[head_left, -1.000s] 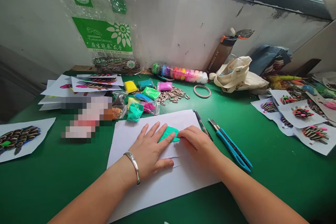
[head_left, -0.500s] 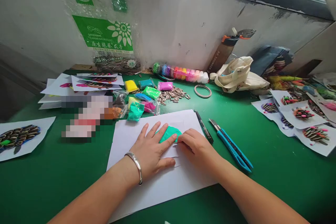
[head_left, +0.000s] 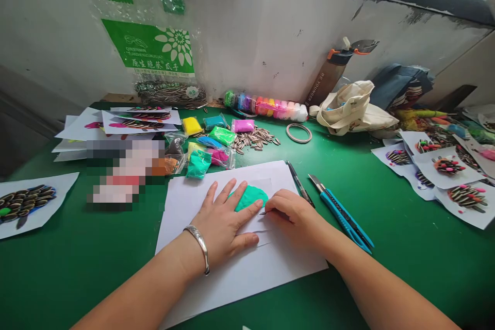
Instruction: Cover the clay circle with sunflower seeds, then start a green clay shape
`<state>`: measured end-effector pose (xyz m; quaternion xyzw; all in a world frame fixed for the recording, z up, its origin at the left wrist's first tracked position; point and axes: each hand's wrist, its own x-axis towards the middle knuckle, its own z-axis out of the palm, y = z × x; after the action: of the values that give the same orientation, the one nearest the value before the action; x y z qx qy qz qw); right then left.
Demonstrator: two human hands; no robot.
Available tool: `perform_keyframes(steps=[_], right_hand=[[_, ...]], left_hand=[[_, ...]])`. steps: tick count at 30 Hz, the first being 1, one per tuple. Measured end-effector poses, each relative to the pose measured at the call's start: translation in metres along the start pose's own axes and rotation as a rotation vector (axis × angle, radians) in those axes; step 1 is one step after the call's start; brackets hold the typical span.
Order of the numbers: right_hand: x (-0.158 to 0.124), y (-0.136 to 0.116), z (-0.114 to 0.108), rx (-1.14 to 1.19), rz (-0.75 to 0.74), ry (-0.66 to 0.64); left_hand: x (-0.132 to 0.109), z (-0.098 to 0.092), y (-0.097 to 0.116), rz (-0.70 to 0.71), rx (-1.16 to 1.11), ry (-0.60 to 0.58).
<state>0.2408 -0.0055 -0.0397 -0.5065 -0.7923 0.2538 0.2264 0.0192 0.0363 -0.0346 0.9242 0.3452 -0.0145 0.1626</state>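
Note:
A flattened patch of turquoise modelling clay [head_left: 250, 197] lies on a small piece of white paper over larger white sheets [head_left: 232, 278]. My left hand [head_left: 228, 216], with a silver bangle at its wrist, rests flat with fingers spread, its fingertips partly over the clay. Just right of the clay, my right hand [head_left: 292, 211] is closed in a pinch. The dark tip of what looks like a sunflower seed [head_left: 263, 213] pokes out from its fingers; the rest is hidden. Beside that hand lie a black pen [head_left: 299, 183] and a blue utility knife [head_left: 342, 214], blade out.
Behind the paper sit several clay packets [head_left: 199, 164], a heap of sunflower seeds [head_left: 257, 139] and a tape roll [head_left: 298, 133]. Seed pictures lie left [head_left: 34, 201] and right [head_left: 448, 165]. Along the wall stand a seed bag [head_left: 166, 93], a bottle [head_left: 328, 77] and a cloth bag [head_left: 351, 108].
My right hand has shifted slightly right, away from the clay's edge, and the dark tip in its pinch shows more clearly. The left hand stays in place.

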Motion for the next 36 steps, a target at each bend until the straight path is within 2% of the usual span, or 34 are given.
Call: perform_keyframes(steps=[11, 22, 32, 36], right_hand=[[0.001, -0.001, 0.002, -0.037, -0.023, 0.02], [0.008, -0.014, 0.022, -0.23, -0.123, 0.122], [0.013, -0.025, 0.025, -0.271, -0.019, 0.122], [0.012, -0.027, 0.03, -0.256, -0.029, 0.104]], left_hand=[[-0.002, 0.0, -0.002, 0.008, 0.002, 0.015], [-0.002, -0.007, -0.008, 0.007, -0.057, 0.036], [-0.003, -0.001, -0.01, 0.043, -0.009, -0.007], [-0.004, -0.002, -0.011, 0.059, -0.036, -0.002]])
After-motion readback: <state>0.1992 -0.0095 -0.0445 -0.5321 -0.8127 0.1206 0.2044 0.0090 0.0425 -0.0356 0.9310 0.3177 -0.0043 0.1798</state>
